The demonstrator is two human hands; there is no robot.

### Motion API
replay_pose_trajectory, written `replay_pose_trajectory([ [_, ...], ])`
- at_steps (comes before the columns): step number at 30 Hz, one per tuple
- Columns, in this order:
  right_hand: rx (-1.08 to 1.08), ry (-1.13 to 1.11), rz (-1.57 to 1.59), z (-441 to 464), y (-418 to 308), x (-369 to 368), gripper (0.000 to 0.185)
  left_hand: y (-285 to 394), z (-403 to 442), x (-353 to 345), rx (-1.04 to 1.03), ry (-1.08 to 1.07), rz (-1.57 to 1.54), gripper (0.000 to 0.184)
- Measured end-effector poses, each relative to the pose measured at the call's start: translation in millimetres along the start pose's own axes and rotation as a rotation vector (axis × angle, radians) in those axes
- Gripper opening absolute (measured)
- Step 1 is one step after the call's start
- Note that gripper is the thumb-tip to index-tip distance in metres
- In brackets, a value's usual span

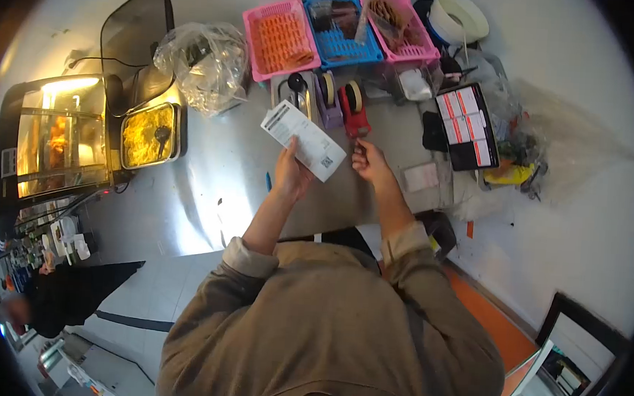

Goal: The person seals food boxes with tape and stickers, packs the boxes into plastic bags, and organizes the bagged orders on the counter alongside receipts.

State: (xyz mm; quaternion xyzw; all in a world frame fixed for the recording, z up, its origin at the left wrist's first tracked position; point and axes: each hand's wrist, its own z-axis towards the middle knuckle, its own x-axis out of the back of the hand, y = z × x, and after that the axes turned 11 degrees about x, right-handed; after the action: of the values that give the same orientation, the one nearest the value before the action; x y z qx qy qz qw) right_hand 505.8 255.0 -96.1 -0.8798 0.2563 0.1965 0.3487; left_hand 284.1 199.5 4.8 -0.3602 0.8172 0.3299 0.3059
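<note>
My left hand holds a white printed paper slip with a QR code near its lower right corner, thumb on top. To the right, the fingers of my right hand are pinched together just below the red tape dispenser; whatever they hold is too small to make out. A purple tape dispenser stands beside the red one, behind the slip's upper edge. A blue pen lies on the steel counter left of my left hand.
Pink and blue baskets line the back. Clear plastic bags sit at the back left, near a tray of yellow food and a lit display case. A tablet stands right. Another person is at lower left.
</note>
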Motion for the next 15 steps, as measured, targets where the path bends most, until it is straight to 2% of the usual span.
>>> replay_pose_trajectory([
  [2, 0.012, -0.326, 0.287, -56, -13, -19, 0.017, -1, -10, -11, -0.021, 0.081, 0.076, 0.047],
  [5, 0.022, -0.468, -0.362, -113, -14, -40, 0.025, -3, -9, -13, 0.001, 0.096, 0.051, 0.045],
  [8, 0.270, -0.277, -0.985, -116, 8, -54, 0.032, -8, -7, -15, -0.008, 0.015, 0.019, 0.041],
  [11, 0.325, -0.301, -1.141, -104, 7, -29, 0.039, -6, -5, -12, -0.091, 0.083, 0.026, 0.041],
  [12, 0.441, -0.271, -1.301, -97, 5, -12, 0.042, -4, 0, -7, -0.191, 0.114, 0.049, 0.041],
  [13, 0.561, -0.215, -1.462, -89, -5, 11, 0.047, 4, 2, 2, -0.165, 0.068, 0.073, 0.042],
  [14, 0.676, -0.145, -1.629, -86, -21, 31, 0.054, 9, 3, 8, -0.135, 0.016, 0.094, 0.043],
  [15, 0.675, 0.151, -1.803, -94, -48, 28, 0.065, 13, -2, -1, -0.139, 0.069, 0.064, 0.043],
])
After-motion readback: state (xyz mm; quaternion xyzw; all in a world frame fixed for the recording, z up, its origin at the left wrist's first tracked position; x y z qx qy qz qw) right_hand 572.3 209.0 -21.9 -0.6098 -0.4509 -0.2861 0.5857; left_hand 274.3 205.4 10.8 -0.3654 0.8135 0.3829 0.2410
